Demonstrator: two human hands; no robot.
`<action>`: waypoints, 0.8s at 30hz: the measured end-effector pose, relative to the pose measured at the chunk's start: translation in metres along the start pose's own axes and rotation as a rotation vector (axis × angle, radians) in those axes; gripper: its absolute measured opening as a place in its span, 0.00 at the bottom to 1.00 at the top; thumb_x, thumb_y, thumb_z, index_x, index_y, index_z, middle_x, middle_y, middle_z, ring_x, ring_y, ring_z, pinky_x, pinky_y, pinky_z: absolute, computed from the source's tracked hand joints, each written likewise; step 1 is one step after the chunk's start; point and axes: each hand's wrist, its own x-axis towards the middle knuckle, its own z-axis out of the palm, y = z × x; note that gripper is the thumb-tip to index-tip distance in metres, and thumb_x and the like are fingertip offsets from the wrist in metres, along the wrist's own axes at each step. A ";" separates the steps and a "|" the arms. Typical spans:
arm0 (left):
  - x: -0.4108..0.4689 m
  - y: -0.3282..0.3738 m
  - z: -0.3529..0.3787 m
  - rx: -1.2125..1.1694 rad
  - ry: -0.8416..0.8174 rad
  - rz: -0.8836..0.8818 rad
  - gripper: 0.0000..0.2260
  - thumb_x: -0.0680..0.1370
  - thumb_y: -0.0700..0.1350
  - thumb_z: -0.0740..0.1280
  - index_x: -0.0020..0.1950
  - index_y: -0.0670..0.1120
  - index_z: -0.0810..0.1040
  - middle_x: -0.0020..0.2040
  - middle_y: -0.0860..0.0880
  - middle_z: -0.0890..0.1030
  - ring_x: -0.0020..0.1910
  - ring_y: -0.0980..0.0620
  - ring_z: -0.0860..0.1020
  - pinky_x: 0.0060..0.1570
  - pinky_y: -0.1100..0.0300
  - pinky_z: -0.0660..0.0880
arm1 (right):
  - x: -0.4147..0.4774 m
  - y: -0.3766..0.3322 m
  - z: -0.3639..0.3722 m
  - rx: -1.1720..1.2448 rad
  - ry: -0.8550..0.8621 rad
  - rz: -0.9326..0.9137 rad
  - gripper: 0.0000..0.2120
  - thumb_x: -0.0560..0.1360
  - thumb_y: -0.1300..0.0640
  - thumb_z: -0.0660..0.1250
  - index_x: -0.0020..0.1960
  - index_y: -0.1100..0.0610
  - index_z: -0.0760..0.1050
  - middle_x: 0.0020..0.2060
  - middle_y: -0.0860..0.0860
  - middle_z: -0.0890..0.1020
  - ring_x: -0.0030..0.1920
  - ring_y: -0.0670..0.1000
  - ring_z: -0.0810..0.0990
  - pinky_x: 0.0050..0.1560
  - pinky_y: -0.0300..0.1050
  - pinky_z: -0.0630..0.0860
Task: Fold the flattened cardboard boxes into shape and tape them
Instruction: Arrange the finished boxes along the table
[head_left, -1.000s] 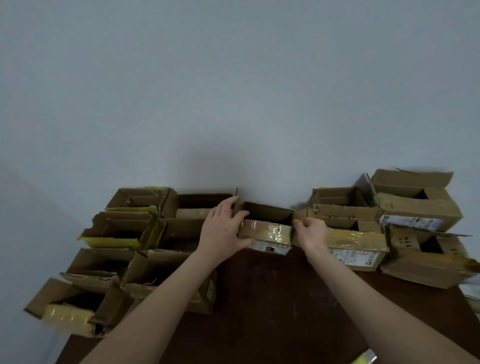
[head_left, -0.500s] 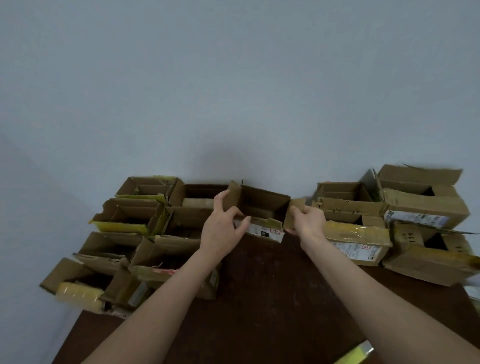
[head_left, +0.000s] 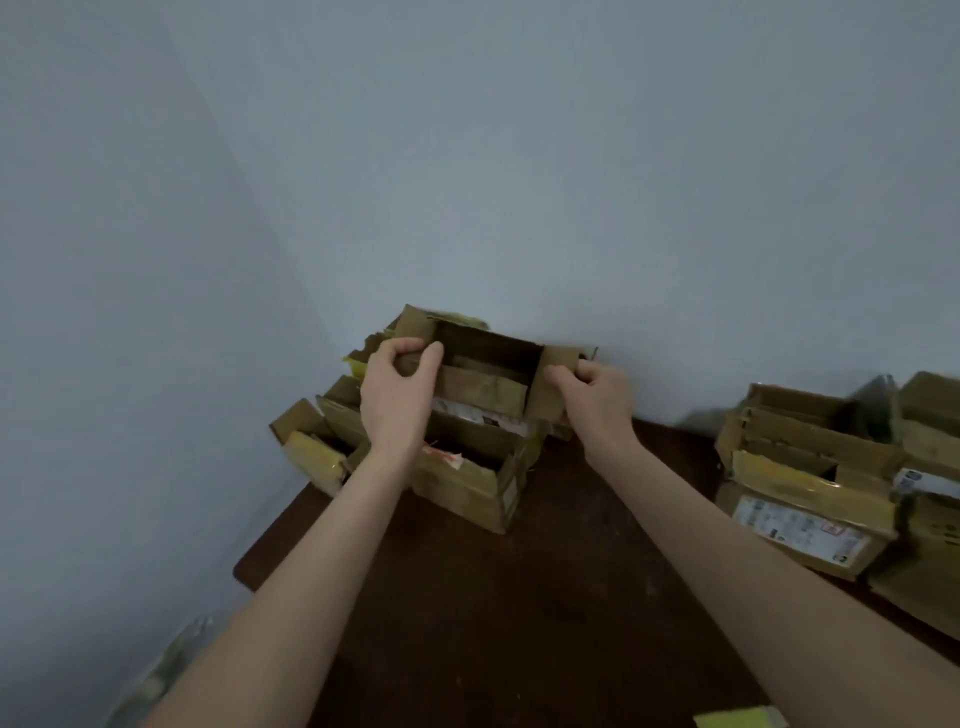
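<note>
left grip (head_left: 397, 387): fingers and thumb curled round the left end flap of the held box, with the fingertips over the flap's top edge.
right grip (head_left: 592, 397): fingers curled and pinching the right end flap of the same box.
held box (head_left: 488, 387): an open cardboard box spanning the gap between the two grips, lifted above the counter. Its opening faces up and toward the camera and is dark inside. A long near flap is folded inward, and there is a white label just under it.
left stack (head_left: 470, 480): open cardboard boxes with yellow tape, directly below the held box and the left grip. Whether the held box touches the top one cannot be told.
right group (head_left: 810, 488): more open boxes with white labels on their near faces, well off to the right of the right grip.
counter (head_left: 519, 597): dark brown, under both forearms, carrying both sets of boxes.
wall (head_left: 519, 156): pale grey-blue, just beyond both grips.
yellow item (head_left: 737, 719): at the bottom edge, nearer than the right grip and cut off; what it is cannot be told.
</note>
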 end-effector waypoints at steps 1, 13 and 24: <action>0.000 -0.004 -0.015 0.015 0.049 -0.014 0.10 0.74 0.54 0.65 0.54 0.56 0.76 0.56 0.55 0.77 0.54 0.53 0.76 0.53 0.53 0.75 | -0.007 -0.003 0.010 0.013 -0.068 -0.009 0.14 0.74 0.57 0.69 0.33 0.62 0.76 0.31 0.60 0.78 0.36 0.59 0.78 0.38 0.52 0.76; -0.038 -0.130 -0.071 0.314 -0.137 -0.291 0.21 0.78 0.38 0.61 0.71 0.47 0.70 0.69 0.45 0.70 0.59 0.50 0.75 0.60 0.51 0.74 | -0.058 0.079 0.082 0.041 -0.440 0.599 0.09 0.79 0.64 0.63 0.58 0.60 0.71 0.53 0.59 0.78 0.49 0.54 0.81 0.35 0.43 0.80; -0.014 -0.122 -0.028 0.434 -0.138 -0.064 0.19 0.77 0.40 0.63 0.69 0.48 0.70 0.71 0.47 0.63 0.66 0.47 0.70 0.59 0.54 0.74 | -0.049 0.118 0.111 -0.053 -0.329 0.683 0.13 0.80 0.54 0.63 0.59 0.61 0.75 0.54 0.57 0.80 0.49 0.53 0.81 0.42 0.45 0.81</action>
